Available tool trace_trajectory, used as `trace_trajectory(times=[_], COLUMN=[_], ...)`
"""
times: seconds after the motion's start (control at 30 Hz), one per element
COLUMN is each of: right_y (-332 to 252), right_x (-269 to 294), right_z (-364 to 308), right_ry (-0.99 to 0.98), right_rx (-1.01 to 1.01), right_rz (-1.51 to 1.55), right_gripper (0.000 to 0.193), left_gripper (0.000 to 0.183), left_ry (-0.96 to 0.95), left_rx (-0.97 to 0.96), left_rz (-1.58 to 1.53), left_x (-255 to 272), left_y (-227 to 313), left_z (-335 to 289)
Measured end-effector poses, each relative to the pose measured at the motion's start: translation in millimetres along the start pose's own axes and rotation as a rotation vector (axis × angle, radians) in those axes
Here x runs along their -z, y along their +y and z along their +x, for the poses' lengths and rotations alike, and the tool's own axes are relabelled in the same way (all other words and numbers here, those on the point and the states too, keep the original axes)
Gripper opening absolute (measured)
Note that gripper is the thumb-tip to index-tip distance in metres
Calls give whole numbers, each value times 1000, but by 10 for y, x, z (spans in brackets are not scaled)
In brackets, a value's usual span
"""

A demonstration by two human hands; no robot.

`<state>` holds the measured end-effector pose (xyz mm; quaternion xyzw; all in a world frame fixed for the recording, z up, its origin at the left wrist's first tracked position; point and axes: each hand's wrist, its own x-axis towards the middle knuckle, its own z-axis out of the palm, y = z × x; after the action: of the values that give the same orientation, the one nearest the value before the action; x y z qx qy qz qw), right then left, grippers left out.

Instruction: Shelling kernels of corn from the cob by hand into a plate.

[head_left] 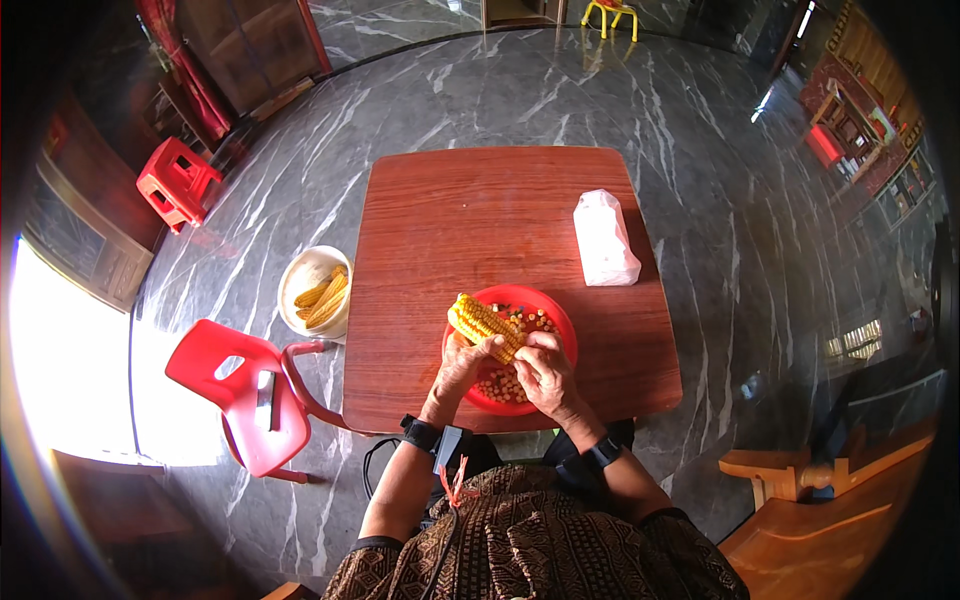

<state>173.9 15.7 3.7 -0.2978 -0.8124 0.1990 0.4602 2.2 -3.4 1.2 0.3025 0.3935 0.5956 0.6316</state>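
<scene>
A yellow ear of corn (483, 322) is held slanted above a red plastic basin (566, 328) near the front edge of the brown table. My left hand (462, 363) is closed around the ear's near left side. With bent fingers, my right hand (547, 374) pinches at the ear's lower right end; the fingertips press against the kernels there. Loose kernels (500, 388) are scattered over the bottom of the basin, partly hidden by my hands and the ear.
The wooden table (470, 215) carries a white tissue pack (606, 240) at its right. A white bucket (290, 290) with several corn ears stands on the floor to the left, near a red chair (270, 430). A red stool (178, 185) is farther off; wooden furniture (830, 520) stands lower right.
</scene>
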Motion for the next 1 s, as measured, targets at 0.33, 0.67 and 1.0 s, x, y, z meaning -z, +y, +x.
trace_trajectory(times=[0.33,0.67,1.0], right_y=[-4,-17,-35], right_x=[81,73,57], right_z=[21,56,40], right_ry=[-30,-53,-39], right_rx=[-150,-21,-10], right_rz=[201,82,66], right_gripper=[23,29,34], left_gripper=[54,54,52], left_ry=[7,-6,24], left_rx=[-31,-39,-5], left_rz=[-35,-16,-48], left_x=[2,13,34], left_y=[-10,-19,-27], left_z=[12,18,13])
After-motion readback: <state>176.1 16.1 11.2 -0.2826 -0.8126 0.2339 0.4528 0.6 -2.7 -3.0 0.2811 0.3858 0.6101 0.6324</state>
